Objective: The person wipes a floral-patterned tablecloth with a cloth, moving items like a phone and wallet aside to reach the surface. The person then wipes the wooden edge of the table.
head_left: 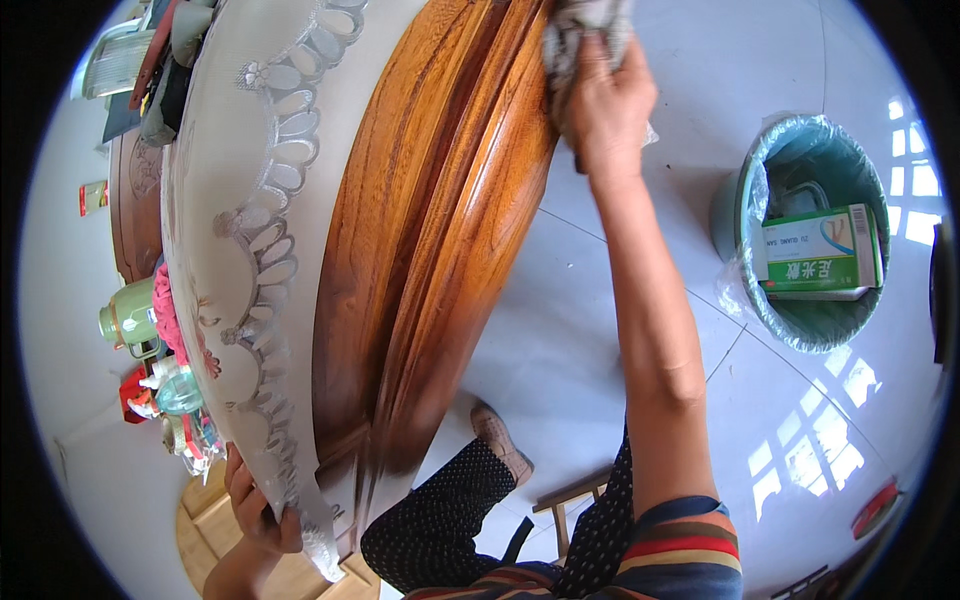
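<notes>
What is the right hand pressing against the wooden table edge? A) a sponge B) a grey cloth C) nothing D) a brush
B: the right hand bunches a grey cloth against the rim of the wooden table, while the left hand holds up the edge of the lace-trimmed table cover.

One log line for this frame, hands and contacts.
right hand: presses grey cloth on wooden table edge | left hand: lifts lace tablecloth | bin: on floor
</notes>
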`<state>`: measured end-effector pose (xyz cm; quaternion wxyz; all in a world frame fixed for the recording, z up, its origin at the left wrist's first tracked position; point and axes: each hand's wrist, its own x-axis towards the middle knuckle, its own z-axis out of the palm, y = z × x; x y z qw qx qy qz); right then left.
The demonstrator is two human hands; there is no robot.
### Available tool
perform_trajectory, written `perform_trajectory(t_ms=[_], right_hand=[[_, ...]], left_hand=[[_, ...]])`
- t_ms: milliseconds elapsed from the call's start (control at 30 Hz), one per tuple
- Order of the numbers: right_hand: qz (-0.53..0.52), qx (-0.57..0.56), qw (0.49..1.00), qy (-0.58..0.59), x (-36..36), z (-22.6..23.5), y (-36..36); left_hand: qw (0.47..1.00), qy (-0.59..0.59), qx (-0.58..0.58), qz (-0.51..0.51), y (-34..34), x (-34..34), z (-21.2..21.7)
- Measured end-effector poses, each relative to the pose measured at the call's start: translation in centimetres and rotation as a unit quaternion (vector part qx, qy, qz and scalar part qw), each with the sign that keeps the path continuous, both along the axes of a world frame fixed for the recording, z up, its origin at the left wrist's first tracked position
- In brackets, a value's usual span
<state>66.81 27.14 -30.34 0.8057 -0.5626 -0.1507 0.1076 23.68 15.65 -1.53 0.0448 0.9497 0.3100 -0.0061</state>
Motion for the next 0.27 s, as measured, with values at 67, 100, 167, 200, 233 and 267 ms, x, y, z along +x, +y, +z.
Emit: perform_trajectory(t_ms=[67, 100, 167, 200, 233, 267], right_hand=[[-0.036, -0.042, 0.985, -0.161, -2.2, 0.7, -0.2], [-0.056, -0.049, 0.969, -0.234, -3.7, 1.2, -1.1], [0.001, -0.033, 0.968, -0.247, -6.8, 0.8, -3.0], [0.041, -0.025, 0.962, -0.268, -8.4, 0.5, -4.3], [0.080, -0.017, 0.955, -0.286, -9.9, 0.3, -5.4], [0.082, -0.016, 0.955, -0.284, -10.1, 0.3, -5.4]], left_hand=[[1.000, 0.001, 0.007, 0.001, -0.1, 0.0, -0.1], [1.000, 0.000, 0.008, 0.000, -0.1, 0.0, -0.1], [1.000, 0.001, 0.008, -0.005, 0.1, 0.3, -0.1], [1.000, 0.003, 0.006, -0.006, 0.1, 0.3, -0.1], [1.000, 0.006, 0.005, -0.007, 0.0, 0.5, 0.0], [1.000, 0.008, 0.005, -0.006, -0.1, 0.4, 0.1]])
